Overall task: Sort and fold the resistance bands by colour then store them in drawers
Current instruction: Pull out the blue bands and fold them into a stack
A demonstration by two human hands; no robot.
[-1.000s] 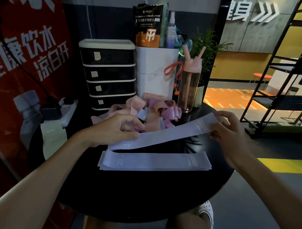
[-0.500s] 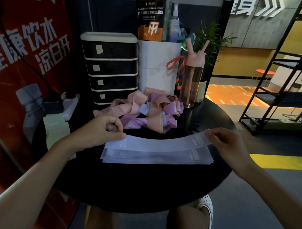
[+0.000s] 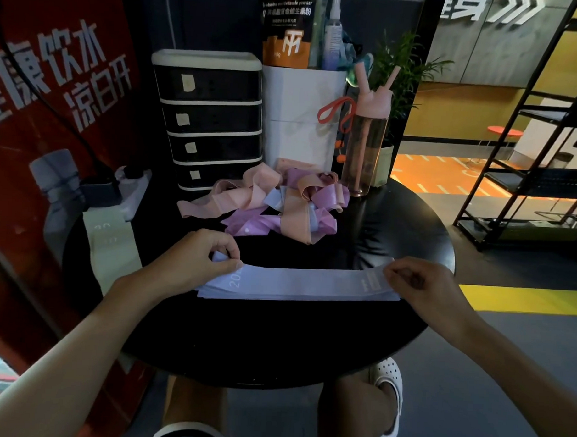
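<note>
A flat stack of pale lavender resistance bands (image 3: pixel 298 284) lies across the black round table (image 3: pixel 276 342). My left hand (image 3: pixel 197 264) pinches the left end of the top lavender band, and my right hand (image 3: pixel 419 281) pinches its right end, laying it on the stack. Behind it sits a tangled pile of pink, peach and purple bands (image 3: pixel 281 208). A pale green band (image 3: pixel 111 248) lies flat at the table's left edge. The black drawer unit (image 3: pixel 209 117) with four shut drawers stands at the back left.
A white box (image 3: pixel 300 114) holding a powder pouch and spray bottle stands beside the drawers. A pink water bottle (image 3: pixel 368 139) and a potted plant stand at the back right. A power strip (image 3: pixel 124 189) lies at the left. A black metal shelf (image 3: pixel 528 145) stands on the right.
Both hands have lowered the stretched lavender band from above the table onto the lavender stack, and it now lies level on it. The camera has tilted down.
</note>
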